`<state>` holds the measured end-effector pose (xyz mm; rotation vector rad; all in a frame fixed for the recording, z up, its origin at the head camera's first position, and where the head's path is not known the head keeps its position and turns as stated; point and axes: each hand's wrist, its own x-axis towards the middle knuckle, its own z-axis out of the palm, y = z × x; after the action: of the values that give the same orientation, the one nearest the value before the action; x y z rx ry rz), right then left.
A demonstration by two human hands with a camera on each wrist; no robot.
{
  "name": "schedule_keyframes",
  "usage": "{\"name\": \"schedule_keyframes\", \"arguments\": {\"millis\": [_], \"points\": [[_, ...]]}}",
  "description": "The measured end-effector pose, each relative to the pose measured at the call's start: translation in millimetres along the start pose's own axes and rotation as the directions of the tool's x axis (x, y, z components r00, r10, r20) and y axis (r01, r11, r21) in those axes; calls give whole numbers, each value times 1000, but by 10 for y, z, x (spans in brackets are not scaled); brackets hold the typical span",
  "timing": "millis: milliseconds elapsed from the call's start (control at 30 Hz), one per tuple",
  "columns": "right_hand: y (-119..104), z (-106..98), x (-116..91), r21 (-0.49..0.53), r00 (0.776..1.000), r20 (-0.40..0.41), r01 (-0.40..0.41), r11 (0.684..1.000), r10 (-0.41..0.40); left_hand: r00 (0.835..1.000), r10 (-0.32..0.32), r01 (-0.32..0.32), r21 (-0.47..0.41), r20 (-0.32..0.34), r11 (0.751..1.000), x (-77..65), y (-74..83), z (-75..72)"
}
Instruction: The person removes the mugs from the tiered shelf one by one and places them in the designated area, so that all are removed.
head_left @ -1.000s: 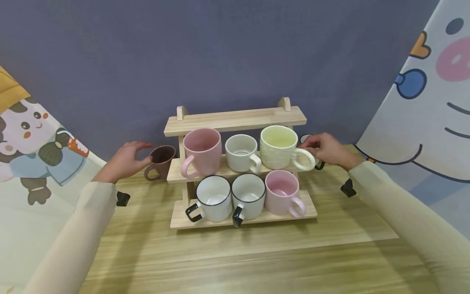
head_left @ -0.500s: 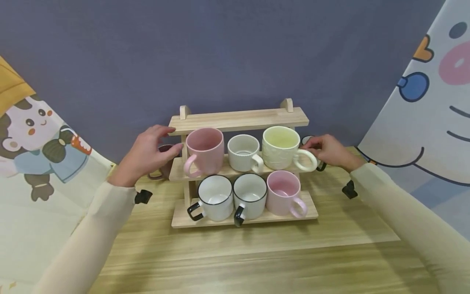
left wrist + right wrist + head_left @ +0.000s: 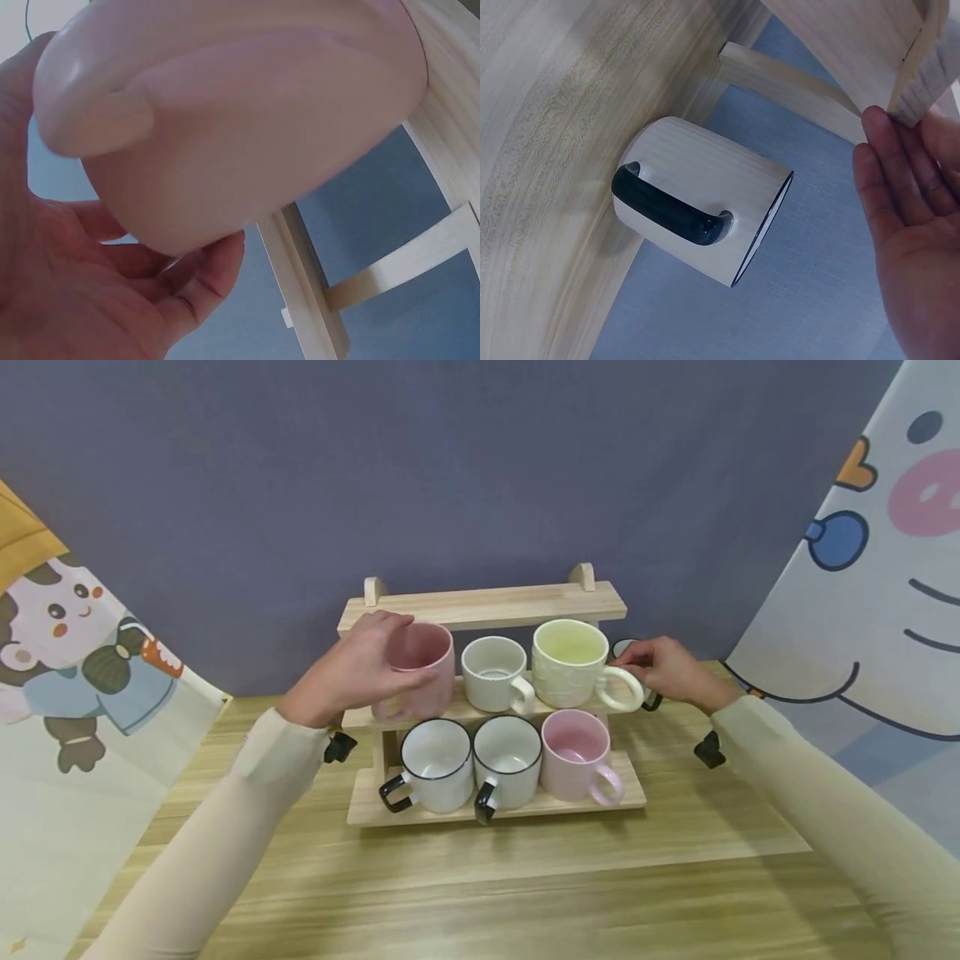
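The left hand grips a large dusty-pink cylindrical ceramic mug; the right hand pinches a pale 3-tiered wooden rack.

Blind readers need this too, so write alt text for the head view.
A left hand grips a pink mug on the middle tier of a wooden rack, while the right hand is at the rack's right end near a pale yellow mug. Between those mugs stands a white mug; three more mugs stand below.

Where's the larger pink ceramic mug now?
In the head view, that pink mug is at the left end of the wooden rack's middle shelf, between the left grip and the ribbed white ceramic cup.
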<state>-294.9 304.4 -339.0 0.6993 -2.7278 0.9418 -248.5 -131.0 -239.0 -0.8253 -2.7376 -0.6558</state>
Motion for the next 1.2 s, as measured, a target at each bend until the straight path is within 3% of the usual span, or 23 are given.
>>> {"name": "schedule_keyframes", "arguments": {"millis": [300, 600, 900, 1200], "points": [[-15, 4, -8, 10, 1000, -1, -13, 1000, 13, 1000, 0, 2, 80, -23, 997, 27, 5, 48], [-18, 7, -15, 5, 1000, -6, -13, 1000, 13, 996, -61, 63, 32, -62, 997, -34, -16, -20], [-3, 4, -15, 3, 1000, 4, -15, 1000, 15, 995, -78, 81, 53, -67, 995, -138, -64, -186], [-18, 8, -20, -3, 1000, -2, 0, 1000, 0, 985, -139, 147, 82, -98, 986, -446, -200, -503]]}}
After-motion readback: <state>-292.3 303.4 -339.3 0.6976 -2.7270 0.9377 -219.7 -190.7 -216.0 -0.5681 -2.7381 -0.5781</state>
